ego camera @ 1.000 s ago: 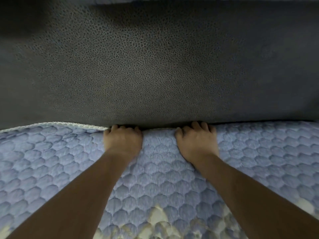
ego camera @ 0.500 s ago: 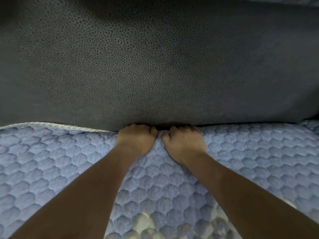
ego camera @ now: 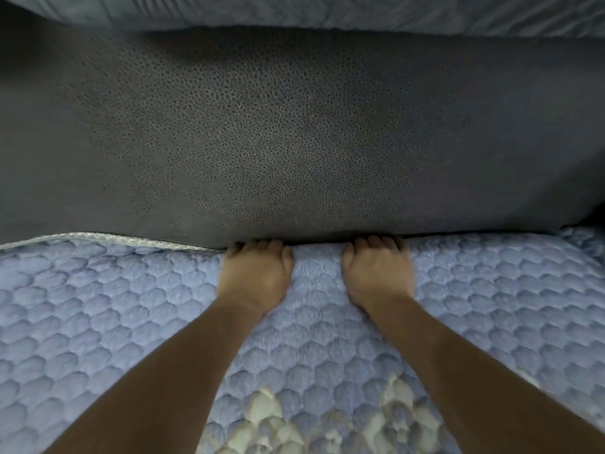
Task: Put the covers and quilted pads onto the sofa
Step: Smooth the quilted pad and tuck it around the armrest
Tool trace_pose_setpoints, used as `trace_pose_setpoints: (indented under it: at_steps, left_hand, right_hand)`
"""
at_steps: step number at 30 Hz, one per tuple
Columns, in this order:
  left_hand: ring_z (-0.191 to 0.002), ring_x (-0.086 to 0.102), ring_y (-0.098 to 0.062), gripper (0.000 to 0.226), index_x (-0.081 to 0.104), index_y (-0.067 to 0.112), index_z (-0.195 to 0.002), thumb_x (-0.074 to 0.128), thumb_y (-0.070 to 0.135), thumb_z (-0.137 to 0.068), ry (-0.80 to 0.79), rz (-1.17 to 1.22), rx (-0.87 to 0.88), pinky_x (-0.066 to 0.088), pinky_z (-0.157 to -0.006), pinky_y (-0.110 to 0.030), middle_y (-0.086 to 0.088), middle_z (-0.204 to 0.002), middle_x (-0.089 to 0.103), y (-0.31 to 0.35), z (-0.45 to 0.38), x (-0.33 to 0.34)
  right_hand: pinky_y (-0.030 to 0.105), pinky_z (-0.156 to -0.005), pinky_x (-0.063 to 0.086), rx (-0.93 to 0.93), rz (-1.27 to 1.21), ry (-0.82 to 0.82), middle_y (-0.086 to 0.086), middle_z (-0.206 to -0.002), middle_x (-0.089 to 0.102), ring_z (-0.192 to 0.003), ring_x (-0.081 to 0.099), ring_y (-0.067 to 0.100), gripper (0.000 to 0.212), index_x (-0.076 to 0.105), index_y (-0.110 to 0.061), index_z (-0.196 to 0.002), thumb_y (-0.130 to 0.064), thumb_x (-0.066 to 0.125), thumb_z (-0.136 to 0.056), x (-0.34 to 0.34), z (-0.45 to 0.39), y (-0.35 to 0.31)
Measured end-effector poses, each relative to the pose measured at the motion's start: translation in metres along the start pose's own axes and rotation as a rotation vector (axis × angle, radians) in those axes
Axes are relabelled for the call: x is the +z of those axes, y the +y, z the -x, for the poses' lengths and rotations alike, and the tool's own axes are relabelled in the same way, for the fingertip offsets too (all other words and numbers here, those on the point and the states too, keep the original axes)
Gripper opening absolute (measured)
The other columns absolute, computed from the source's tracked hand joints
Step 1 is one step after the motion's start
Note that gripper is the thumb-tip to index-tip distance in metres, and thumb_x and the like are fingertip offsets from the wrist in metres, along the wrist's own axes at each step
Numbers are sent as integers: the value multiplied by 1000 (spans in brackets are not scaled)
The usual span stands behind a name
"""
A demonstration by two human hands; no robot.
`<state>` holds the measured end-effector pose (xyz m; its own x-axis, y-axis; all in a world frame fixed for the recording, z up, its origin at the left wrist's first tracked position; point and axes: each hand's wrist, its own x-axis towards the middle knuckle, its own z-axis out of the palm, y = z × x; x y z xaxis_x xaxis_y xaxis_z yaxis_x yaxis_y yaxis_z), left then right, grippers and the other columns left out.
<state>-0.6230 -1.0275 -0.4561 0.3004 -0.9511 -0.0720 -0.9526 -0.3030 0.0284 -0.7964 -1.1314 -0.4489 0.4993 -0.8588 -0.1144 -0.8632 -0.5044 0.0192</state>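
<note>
Just beyond both hands, the dark sofa backrest [ego camera: 294,142] meets the quilted pad [ego camera: 98,322]. The left hand [ego camera: 255,276] and right hand [ego camera: 378,273] press the pad's edge into that gap, fingertips hidden, their grip impossible to tell.

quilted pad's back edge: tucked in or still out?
Partly tucked. Left of the left hand the quilted pad shows its pale trim; rightward the edge is hidden.
</note>
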Motion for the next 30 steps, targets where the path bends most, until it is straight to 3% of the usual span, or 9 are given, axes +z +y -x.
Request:
trace_pose_setpoints:
  at_steps: [5, 8, 12, 17, 21, 24, 26, 28, 30]
  left_hand:
    - [-151, 23, -26, 65, 23, 29, -158, 16, 57, -100, -93, -37, -289, 17, -123, -49, -4, -163, 29, -95, 109, -6]
    - [-155, 10, -23, 71, 10, 38, -159, 4, 67, -95, -125, -32, -584, 12, -124, -49, 1, -168, 15, -162, 182, -18]
    - [-156, -3, -21, 72, 1, 39, -160, -4, 65, -93, -123, -67, -663, 3, -125, -49, 3, -169, 4, -170, 195, -6]
    - [-155, -10, -23, 70, -10, 39, -158, -6, 63, -92, -132, -58, -652, -3, -124, -51, 3, -169, -7, -178, 194, 0]
    - [-154, -16, -25, 69, -16, 37, -157, -2, 63, -94, -171, -6, -565, -7, -122, -53, 2, -168, -15, -181, 195, -5]
    - [-154, -13, -25, 70, -4, 38, -159, 8, 65, -95, -149, 34, -304, -5, -123, -52, 2, -168, -10, -225, 176, -13]
    - [-148, 22, -34, 59, 33, 31, -152, 26, 55, -99, 32, 4, -212, 17, -120, -52, -10, -161, 26, -271, 161, -26]
    - [-112, 51, -43, 37, 56, 12, -124, 41, 35, -100, 296, 13, -295, 40, -96, -53, -22, -123, 54, -325, 149, -41]
    - [-103, 56, -46, 33, 56, 10, -121, 42, 33, -102, 225, 193, -437, 45, -85, -52, -24, -114, 59, -384, 146, -48]
  right_hand:
    - [48, -107, 36, -134, -131, 155, 14, -125, 63, -119, 53, 33, 53, 62, -8, -128, -40, 43, -90, 9, 26, -27]
    - [47, -96, 40, -64, -55, 150, 18, -110, 66, -102, 55, 37, 46, 67, -8, -113, -36, 40, -89, 12, 12, -30]
    - [55, -95, 41, 87, -82, 197, 31, -96, 61, -91, 54, 45, 40, 66, 7, -96, -22, 42, -85, 11, 14, -75]
    - [52, -112, 31, -322, -276, 215, 15, -129, 57, -119, 48, 37, 50, 58, -7, -130, -33, 40, -93, 15, 61, -221]
    - [49, -120, 19, -292, -246, 89, 5, -155, 39, -139, 34, 29, 63, 36, -23, -153, -50, 27, -97, 14, 65, -283]
    - [46, -122, 14, -316, -212, 84, -2, -160, 30, -146, 25, 23, 61, 27, -31, -155, -52, 21, -98, 15, 65, -284]
    - [43, -121, 18, -312, -197, 109, -1, -158, 35, -143, 28, 23, 58, 31, -30, -153, -49, 26, -99, 15, 66, -284]
    - [42, -119, 22, -264, -185, 146, 1, -153, 41, -139, 35, 24, 56, 39, -26, -150, -45, 30, -98, 16, 67, -287]
    - [43, -115, 27, -233, -179, 176, 4, -149, 48, -134, 41, 27, 55, 47, -21, -146, -42, 32, -97, 18, 67, -291]
